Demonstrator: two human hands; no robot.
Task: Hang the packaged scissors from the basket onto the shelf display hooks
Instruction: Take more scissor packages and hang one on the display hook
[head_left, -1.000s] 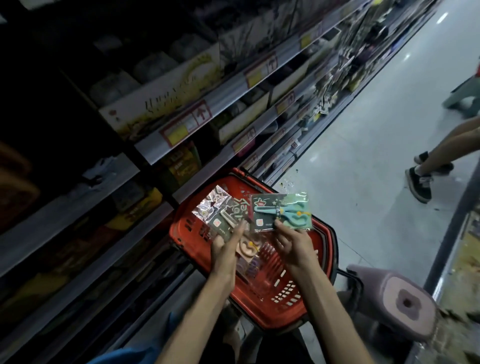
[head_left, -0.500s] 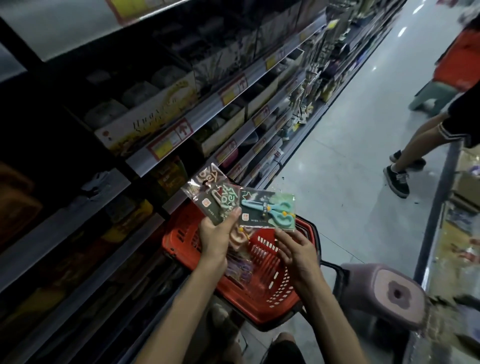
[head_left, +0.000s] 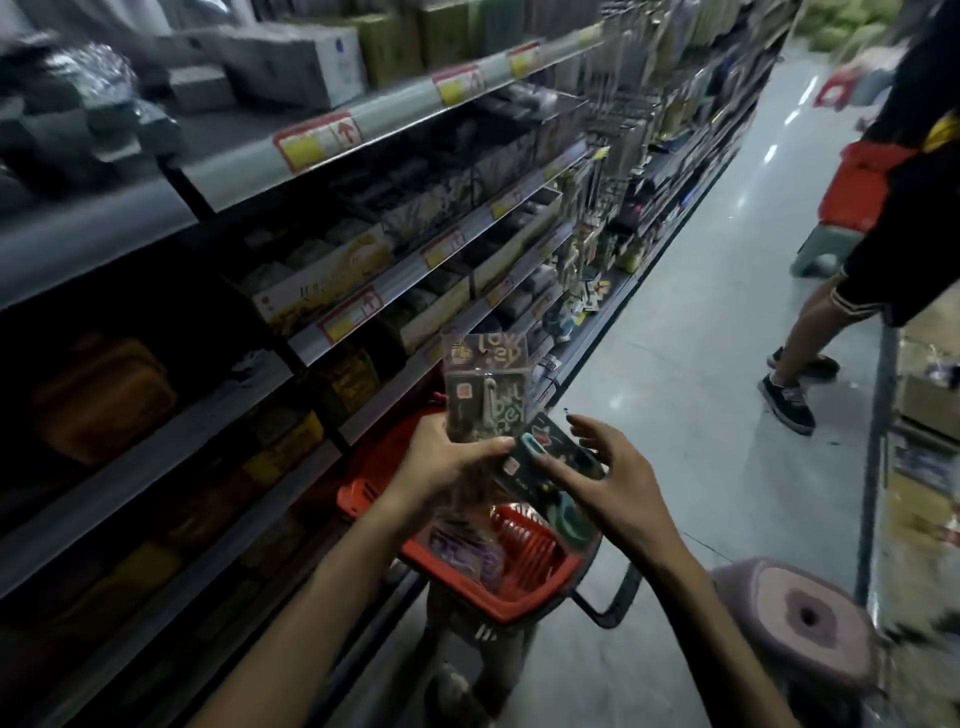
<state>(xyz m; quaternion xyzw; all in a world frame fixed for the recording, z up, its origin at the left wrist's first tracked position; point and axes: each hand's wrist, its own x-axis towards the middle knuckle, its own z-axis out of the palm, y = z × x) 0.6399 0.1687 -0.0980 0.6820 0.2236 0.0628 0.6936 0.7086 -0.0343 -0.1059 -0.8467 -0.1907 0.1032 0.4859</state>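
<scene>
Packs (head_left: 485, 395) are raised higher now, gripped upright by the left hand (head_left: 441, 462) for hanging; the teal pack (head_left: 519, 467) is touched by spread right fingers (head_left: 571, 474).

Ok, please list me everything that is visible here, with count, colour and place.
scissors packs: at least two, dark, held upright, centre
teal-handled pack: one, dark, tilted, right beside them
basket: one, red, below the packs
shelves: several tiers, grey, left
stool: one, purple, lower right
other person: one, dark clothes, right
left hand: grips the scissors packs
right hand: straight fingers touch the teal-handled pack
</scene>
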